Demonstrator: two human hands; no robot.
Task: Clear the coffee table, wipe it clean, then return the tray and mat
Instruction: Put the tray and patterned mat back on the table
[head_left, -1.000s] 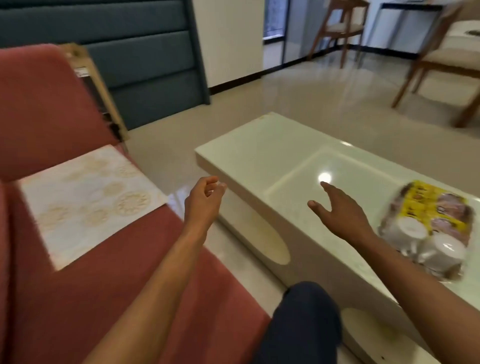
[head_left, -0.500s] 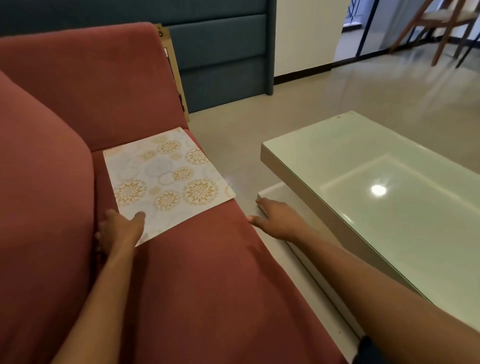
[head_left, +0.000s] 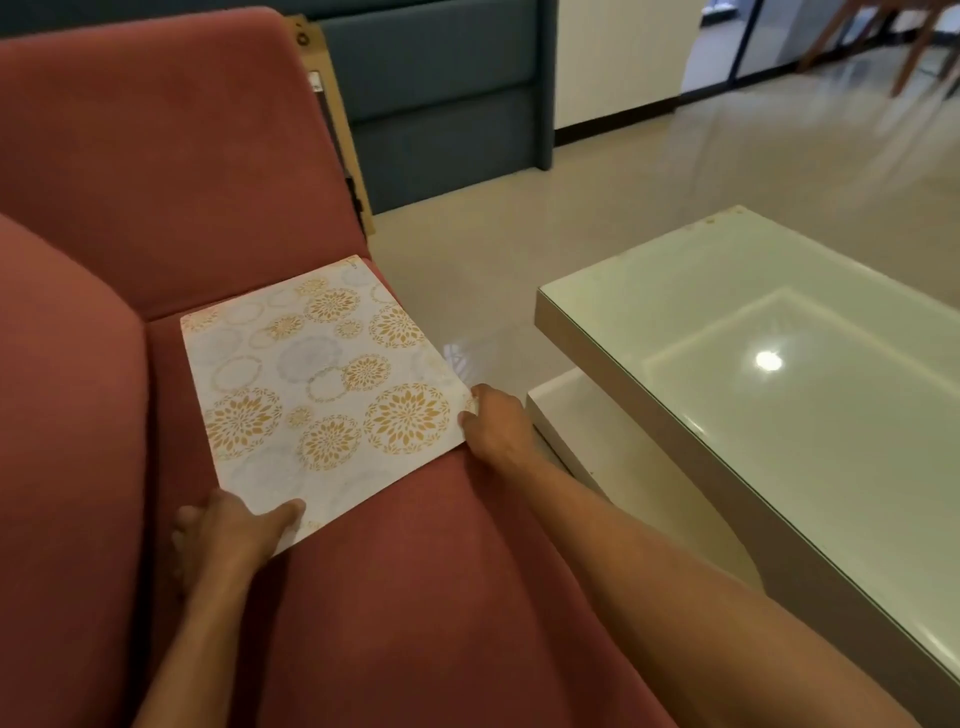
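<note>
Right hand (head_left: 496, 422) has moved from the sofa's front edge to the mat's (head_left: 322, 384) right corner.

The mat lies flat on the red sofa (head_left: 415, 597) seat; left hand (head_left: 234, 525) pinches its near corner, thumb on top, and the right pinches its own. A thin mat may sag or slip during the lift toward the coffee table (head_left: 779, 364) if either hold is weak.
</note>
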